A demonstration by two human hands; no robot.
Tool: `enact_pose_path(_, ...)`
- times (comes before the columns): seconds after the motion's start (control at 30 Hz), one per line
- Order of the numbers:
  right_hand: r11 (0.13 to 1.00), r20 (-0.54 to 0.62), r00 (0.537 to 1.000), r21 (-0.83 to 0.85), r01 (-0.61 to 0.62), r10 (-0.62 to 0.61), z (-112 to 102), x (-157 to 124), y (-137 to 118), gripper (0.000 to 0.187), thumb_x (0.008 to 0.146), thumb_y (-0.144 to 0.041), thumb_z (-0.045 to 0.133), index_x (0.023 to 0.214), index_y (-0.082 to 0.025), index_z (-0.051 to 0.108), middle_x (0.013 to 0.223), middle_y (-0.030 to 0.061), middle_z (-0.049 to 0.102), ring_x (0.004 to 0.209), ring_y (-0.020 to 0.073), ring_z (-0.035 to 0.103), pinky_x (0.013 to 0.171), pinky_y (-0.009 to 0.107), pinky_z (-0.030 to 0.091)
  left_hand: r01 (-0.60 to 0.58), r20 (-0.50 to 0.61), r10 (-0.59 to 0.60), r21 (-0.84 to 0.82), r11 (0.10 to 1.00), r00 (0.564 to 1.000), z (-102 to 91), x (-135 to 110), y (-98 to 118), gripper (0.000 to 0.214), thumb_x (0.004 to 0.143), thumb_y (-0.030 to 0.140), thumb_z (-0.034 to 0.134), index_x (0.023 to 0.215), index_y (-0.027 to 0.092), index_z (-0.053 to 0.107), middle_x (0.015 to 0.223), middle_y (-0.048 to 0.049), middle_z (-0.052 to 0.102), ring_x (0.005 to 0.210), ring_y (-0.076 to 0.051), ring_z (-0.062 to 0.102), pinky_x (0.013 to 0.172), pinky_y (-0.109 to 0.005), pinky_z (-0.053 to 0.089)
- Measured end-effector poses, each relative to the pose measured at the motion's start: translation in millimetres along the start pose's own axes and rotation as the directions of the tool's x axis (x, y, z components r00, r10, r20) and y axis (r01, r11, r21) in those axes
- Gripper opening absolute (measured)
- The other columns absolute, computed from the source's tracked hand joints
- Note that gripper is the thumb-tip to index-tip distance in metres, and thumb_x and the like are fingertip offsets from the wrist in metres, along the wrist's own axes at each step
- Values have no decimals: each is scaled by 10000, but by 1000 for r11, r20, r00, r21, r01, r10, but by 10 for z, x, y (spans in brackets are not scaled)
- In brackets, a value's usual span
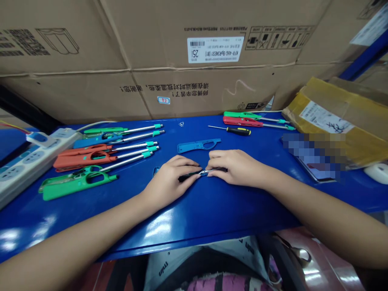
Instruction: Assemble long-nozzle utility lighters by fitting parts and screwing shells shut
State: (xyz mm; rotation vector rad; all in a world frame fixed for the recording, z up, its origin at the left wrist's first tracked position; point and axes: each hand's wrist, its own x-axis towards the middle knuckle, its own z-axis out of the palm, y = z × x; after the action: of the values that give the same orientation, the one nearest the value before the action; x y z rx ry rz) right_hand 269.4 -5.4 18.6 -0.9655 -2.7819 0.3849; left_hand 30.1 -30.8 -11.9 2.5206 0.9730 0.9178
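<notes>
My left hand (174,176) and my right hand (232,166) meet low over the blue table, fingers closed. Between their fingertips is a thin dark part with a shiny metal piece (203,172); the fingers hide most of it, so its kind is unclear. Just beyond my hands lies one blue half-shell of a utility lighter (198,146), inner side up. Another blue piece (155,171) peeks out behind my left hand. Farther back, a black-and-yellow screwdriver (239,131) points left.
At left lie a blue lighter (98,139), orange lighters (81,158) and an opened green lighter (72,186), beside a white power strip (22,171). Red and green lighters (242,121) lie back right, near a phone (318,171) and a taped parcel (339,117). Cardboard boxes (169,44) stand behind.
</notes>
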Motion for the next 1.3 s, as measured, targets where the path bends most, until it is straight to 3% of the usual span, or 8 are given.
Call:
enact_pose_path(0.23, 979, -25, 993, -171, 113, -119, -28, -3, -6, 204, 979, -286, 587, 917, -180, 749, 875, 56, 703, 888, 216, 613, 757, 330, 425, -7, 7, 7, 29, 1000, 1000, -3, 4, 30, 179, 941, 212, 657, 1073, 186, 774, 1062, -76, 758, 1000, -219, 677, 910, -397, 565)
enact_pose_path(0.4, 996, -104, 991, -15, 85, -86, 15, 15, 22, 164, 954, -286, 634, 967, -200, 773, 970, 53, 728, 925, 216, 653, 840, 359, 459, 4, 3, -4, 32, 999, 1000, 8, 3, 37, 177, 943, 208, 654, 1073, 185, 772, 1061, -72, 754, 1008, -218, 669, 913, -394, 563)
enact_pose_path(0.57, 978, -143, 990, 206, 29, 1, 113, 46, 46, 134, 937, -185, 646, 947, -208, 778, 950, 32, 730, 864, 166, 670, 771, 287, 478, 40, -24, -39, 43, 998, 999, 13, -5, 44, 209, 934, 226, 668, 1118, 159, 744, 1046, -79, 760, 1000, -227, 670, 896, -396, 575)
enact_pose_path(0.73, 991, -71, 992, -98, 94, -101, 61, 37, 9, 194, 952, -172, 594, 943, -207, 785, 866, 43, 706, 847, 197, 621, 711, 305, 436, 53, -19, -52, 52, 997, 998, 24, -15, 71, 204, 937, 228, 664, 1113, 153, 733, 1065, -80, 763, 1003, -232, 676, 914, -410, 575)
enact_pose_path(0.83, 983, -36, 995, -160, 91, -98, 18, 30, -13, 197, 944, -165, 596, 931, -214, 786, 849, 35, 704, 829, 196, 615, 674, 304, 410, 77, -14, -76, 47, 996, 997, 28, -21, 82, 220, 939, 238, 658, 1126, 148, 730, 1078, -85, 757, 1023, -239, 675, 910, -412, 579)
enact_pose_path(0.93, 997, -53, 998, -60, 39, -42, 4, 26, -1, 181, 939, -170, 613, 951, -223, 786, 891, 24, 722, 857, 186, 643, 699, 293, 427, 115, -1, -115, 21, 993, 993, 17, -23, 84, 240, 937, 238, 648, 1151, 162, 727, 1096, -84, 750, 1046, -242, 679, 916, -410, 584)
enact_pose_path(1.07, 977, -71, 997, 213, -23, 39, 18, 39, 53, 125, 907, -207, 669, 943, -227, 787, 955, 13, 744, 848, 157, 676, 727, 269, 460, 160, 18, -160, -37, 986, 987, -12, -18, 86, 273, 918, 218, 653, 1179, 179, 722, 1132, -83, 744, 1062, -230, 692, 954, -389, 581)
enact_pose_path(1.3, 884, -36, 984, 445, -140, 174, 77, 108, 73, 81, 847, -208, 726, 777, -168, 733, 797, 28, 719, 751, 156, 638, 696, 271, 454, 188, 36, -186, -70, 980, 982, -10, -5, 111, 275, 906, 202, 658, 1172, 186, 724, 1142, -87, 746, 1051, -232, 709, 968, -397, 586)
